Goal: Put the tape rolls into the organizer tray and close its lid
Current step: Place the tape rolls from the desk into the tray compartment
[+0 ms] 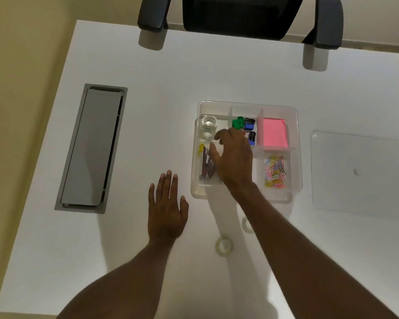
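- Desk (194, 72): white top, carrying everything listed below.
- Organizer tray (295, 143): clear plastic, split into compartments, right of the desk's middle, lid off.
- Two tape rolls in the tray (208, 126): clear, one just behind the other, in the far left compartment.
- Tape roll on the desk (224, 245): clear, lying flat, near side of the tray, between the two forearms.
- Second tape roll on the desk (246, 224): clear, to the right of and slightly farther than the first, partly hidden by the right forearm.
- Lid (357, 171): clear, flat on the desk just right of the tray, apart from it.
- Right hand (234, 157): over the tray's middle, palm down, fingers loosely curled and spread toward the two rolls inside; nothing visibly gripped.
- Left hand (167, 208): flat on the desk, palm down, fingers spread, just left of the tray's near corner; empty.
- Sharpeners (244, 124): green, blue and black, in the far middle compartment.
- Pink note pad (273, 132): in the far right compartment.
- Paper clips (275, 172): mixed colours, in the near right compartment.
- Staple strips (206, 166): metallic, in the near left compartment, partly under the right hand.
- Grey cable hatch (92, 146): long, set into the desk at the left.
- Black office chair (240, 17): at the far edge of the desk.
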Available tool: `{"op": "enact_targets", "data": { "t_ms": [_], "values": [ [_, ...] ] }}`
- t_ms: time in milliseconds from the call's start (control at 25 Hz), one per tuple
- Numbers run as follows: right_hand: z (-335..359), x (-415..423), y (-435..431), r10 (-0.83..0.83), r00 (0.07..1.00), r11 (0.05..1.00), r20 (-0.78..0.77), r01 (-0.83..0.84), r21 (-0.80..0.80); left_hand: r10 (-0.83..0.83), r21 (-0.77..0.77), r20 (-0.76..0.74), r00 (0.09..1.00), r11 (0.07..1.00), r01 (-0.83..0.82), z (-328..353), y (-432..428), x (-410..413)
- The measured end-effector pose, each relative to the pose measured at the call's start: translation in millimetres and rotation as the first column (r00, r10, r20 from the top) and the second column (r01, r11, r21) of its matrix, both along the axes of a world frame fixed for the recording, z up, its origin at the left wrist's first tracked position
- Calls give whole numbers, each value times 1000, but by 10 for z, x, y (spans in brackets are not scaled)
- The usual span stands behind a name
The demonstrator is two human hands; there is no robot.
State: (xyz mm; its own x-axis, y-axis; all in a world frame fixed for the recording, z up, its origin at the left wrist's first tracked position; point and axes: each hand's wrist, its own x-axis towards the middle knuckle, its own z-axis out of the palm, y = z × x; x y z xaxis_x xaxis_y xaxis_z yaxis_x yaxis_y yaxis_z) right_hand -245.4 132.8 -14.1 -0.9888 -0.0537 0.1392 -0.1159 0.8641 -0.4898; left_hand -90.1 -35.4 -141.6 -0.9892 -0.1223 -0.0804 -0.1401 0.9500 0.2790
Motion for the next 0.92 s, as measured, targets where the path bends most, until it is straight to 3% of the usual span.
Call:
{"op": "enact_targets", "data": {
  "t_ms": [280, 400, 640, 920],
  "values": [
    [-185, 1123, 160, -165, 986, 968, 32, 168, -185, -13, 10, -13, 1000, 1000, 13, 85, 4, 8],
    [-324, 1525, 399, -231, 971, 963, 60, 237, -128, -5, 16, -36, 999, 1000, 6, 95, 11, 7],
    [-537, 2011, 899, -322, 906, 946, 275, 320, 54, 6, 17, -80, 997, 1000, -5, 129, 24, 9],
    [-593, 2074, 993, -299, 916, 954, 266, 294, 60, 10, 30, -70, 998, 1000, -7, 133, 14, 6]
  ]
}}
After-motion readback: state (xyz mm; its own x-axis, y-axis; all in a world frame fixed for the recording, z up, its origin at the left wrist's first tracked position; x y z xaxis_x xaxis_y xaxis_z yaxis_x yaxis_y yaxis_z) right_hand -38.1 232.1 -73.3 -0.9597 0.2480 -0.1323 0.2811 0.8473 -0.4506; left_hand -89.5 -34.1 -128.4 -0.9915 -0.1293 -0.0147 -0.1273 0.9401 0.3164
